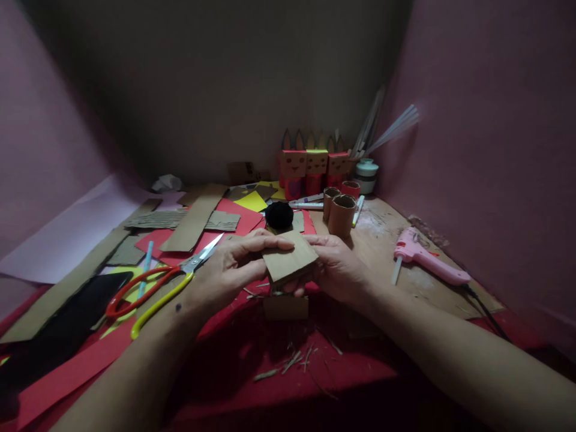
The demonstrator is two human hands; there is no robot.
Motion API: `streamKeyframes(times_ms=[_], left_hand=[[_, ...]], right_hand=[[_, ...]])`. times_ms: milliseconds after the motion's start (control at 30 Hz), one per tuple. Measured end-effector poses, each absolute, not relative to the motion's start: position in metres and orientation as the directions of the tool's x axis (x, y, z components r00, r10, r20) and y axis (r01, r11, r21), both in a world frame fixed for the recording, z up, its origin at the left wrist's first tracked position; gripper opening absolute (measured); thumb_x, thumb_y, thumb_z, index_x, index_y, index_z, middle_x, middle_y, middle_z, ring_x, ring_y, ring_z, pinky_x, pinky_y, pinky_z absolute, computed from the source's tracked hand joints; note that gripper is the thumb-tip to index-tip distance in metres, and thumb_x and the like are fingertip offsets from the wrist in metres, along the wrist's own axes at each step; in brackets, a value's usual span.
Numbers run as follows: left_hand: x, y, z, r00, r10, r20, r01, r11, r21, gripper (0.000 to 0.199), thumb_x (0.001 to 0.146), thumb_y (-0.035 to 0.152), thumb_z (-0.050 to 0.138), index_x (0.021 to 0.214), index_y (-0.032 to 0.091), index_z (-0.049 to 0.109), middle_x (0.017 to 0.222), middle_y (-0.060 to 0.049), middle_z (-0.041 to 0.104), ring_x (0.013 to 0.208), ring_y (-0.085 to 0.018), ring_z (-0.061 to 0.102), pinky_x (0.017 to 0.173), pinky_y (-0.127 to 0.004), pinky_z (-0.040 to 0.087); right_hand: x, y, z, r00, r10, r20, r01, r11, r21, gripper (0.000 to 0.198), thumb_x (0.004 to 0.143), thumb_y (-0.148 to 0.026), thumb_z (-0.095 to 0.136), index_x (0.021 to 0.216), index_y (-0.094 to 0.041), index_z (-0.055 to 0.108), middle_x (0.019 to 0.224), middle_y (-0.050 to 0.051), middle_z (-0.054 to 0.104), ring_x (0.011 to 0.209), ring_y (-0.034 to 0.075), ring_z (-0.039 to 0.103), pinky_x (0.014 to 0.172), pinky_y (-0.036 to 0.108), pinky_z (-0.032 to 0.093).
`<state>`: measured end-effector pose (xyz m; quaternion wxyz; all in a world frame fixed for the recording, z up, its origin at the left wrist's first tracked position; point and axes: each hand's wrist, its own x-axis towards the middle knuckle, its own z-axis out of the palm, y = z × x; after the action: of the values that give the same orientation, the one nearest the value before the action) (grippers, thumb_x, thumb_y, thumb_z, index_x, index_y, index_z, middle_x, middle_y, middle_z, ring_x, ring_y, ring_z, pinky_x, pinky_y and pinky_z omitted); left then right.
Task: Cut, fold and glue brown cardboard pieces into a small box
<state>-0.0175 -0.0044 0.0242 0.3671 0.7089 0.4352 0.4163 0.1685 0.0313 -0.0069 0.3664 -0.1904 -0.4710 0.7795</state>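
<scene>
A small squarish piece of brown cardboard (290, 258) is held between both hands over the red cloth (243, 360). My left hand (245, 258) grips its left side, thumb below and fingers along the top edge. My right hand (337, 264) closes on its right side, with fingertips showing under the lower edge. Just beneath lies another small cardboard piece (285, 308). A round black object (279, 215) stands behind the held piece, its lower part partly hidden. Scissors (166, 288) with one red and one yellow handle lie beside my left forearm, blades partly apart.
A pink glue gun (429, 258) rests on the brown board (414, 288) at right. Cardboard tubes (342, 216) and box-headed figures (294, 165) with pointed ears stand at the back. Cardboard strips (195, 219) and coloured paper cover the left side. Cardboard shreds (292, 361) litter the front.
</scene>
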Motion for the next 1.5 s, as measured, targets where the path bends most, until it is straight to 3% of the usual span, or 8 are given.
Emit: streamKeyframes(times_ms=[167,333,467,767,1033,1200,1333,1500], left_hand=[[-0.028,-0.003,0.027,0.36,0.912,0.197,0.299,-0.313,0.902,0.033,0.079,0.033,0.065,0.11,0.029,0.075,0.116,-0.005,0.069,0.108,-0.03,0.061,0.086,-0.032,0.048],[-0.028,0.0,0.019,0.29,0.948,0.129,0.33,-0.226,0.917,0.03,0.079,0.042,0.071,0.104,0.026,0.073,0.1,-0.005,0.072,0.091,-0.025,0.065,0.076,-0.029,0.049],[-0.026,0.002,0.012,0.272,0.96,0.074,0.238,-0.141,0.961,0.029,0.076,0.038,0.077,0.102,0.026,0.072,0.088,-0.002,0.071,0.08,-0.017,0.064,0.071,-0.024,0.048],[-0.019,0.002,0.01,0.211,0.977,0.032,0.043,-0.042,0.998,0.027,0.078,0.03,0.075,0.103,0.023,0.073,0.095,-0.006,0.073,0.081,-0.018,0.066,0.075,-0.028,0.051],[-0.016,0.004,0.009,0.164,0.986,0.045,-0.073,-0.034,0.997,0.037,0.077,0.03,0.075,0.112,0.022,0.066,0.096,-0.006,0.071,0.075,-0.017,0.066,0.062,-0.025,0.052],[-0.014,0.006,0.006,0.186,0.978,0.095,0.001,-0.096,0.995,0.04,0.082,0.035,0.072,0.117,0.02,0.061,0.068,0.001,0.064,0.046,-0.008,0.051,0.045,-0.02,0.04],[-0.012,0.006,0.007,0.16,0.982,0.102,-0.019,-0.1,0.995,0.033,0.074,0.027,0.077,0.103,0.017,0.064,0.065,0.002,0.063,0.045,-0.007,0.049,0.042,-0.019,0.038],[-0.013,-0.003,0.015,0.149,0.981,0.121,-0.049,-0.115,0.992,0.028,0.073,0.021,0.076,0.1,0.02,0.069,0.062,0.003,0.06,0.046,-0.006,0.046,0.044,-0.018,0.036]], right_hand=[[0.171,0.035,-0.004,-0.694,0.72,0.011,-0.433,-0.406,-0.804,0.02,0.066,-0.016,0.063,0.084,-0.01,0.07,0.069,0.008,0.072,0.055,0.019,0.069,0.048,0.027,0.056],[0.172,0.036,-0.003,-0.718,0.693,-0.065,-0.431,-0.516,-0.74,0.023,0.076,-0.026,0.054,0.086,-0.01,0.067,0.064,0.007,0.068,0.055,0.02,0.067,0.055,0.033,0.058],[0.172,0.034,-0.005,-0.699,0.715,-0.006,-0.427,-0.423,-0.799,0.025,0.072,-0.02,0.069,0.095,-0.01,0.068,0.068,0.007,0.07,0.055,0.018,0.068,0.055,0.03,0.058],[0.173,0.031,-0.002,-0.67,0.742,0.016,-0.393,-0.337,-0.856,0.031,0.075,-0.016,0.07,0.105,-0.009,0.067,0.081,0.011,0.074,0.062,0.018,0.071,0.056,0.026,0.06],[0.171,0.034,-0.003,-0.597,0.802,-0.027,-0.454,-0.365,-0.813,0.078,0.067,-0.008,0.067,0.139,-0.02,0.039,0.09,0.005,0.07,0.058,0.02,0.071,0.052,0.031,0.06],[0.17,0.036,-0.004,-0.447,0.893,0.05,-0.527,-0.217,-0.821,0.055,0.066,-0.011,0.069,0.116,-0.023,0.052,0.09,0.003,0.069,0.069,0.02,0.07,0.055,0.031,0.058],[0.168,0.034,-0.007,-0.397,0.915,0.069,-0.493,-0.149,-0.857,0.043,0.06,-0.011,0.075,0.098,-0.019,0.057,0.083,0.002,0.069,0.071,0.017,0.066,0.065,0.029,0.054],[0.172,0.026,-0.004,-0.474,0.875,0.096,-0.46,-0.153,-0.875,0.039,0.063,-0.012,0.077,0.098,-0.02,0.061,0.081,0.0,0.067,0.072,0.014,0.062,0.067,0.027,0.049]])
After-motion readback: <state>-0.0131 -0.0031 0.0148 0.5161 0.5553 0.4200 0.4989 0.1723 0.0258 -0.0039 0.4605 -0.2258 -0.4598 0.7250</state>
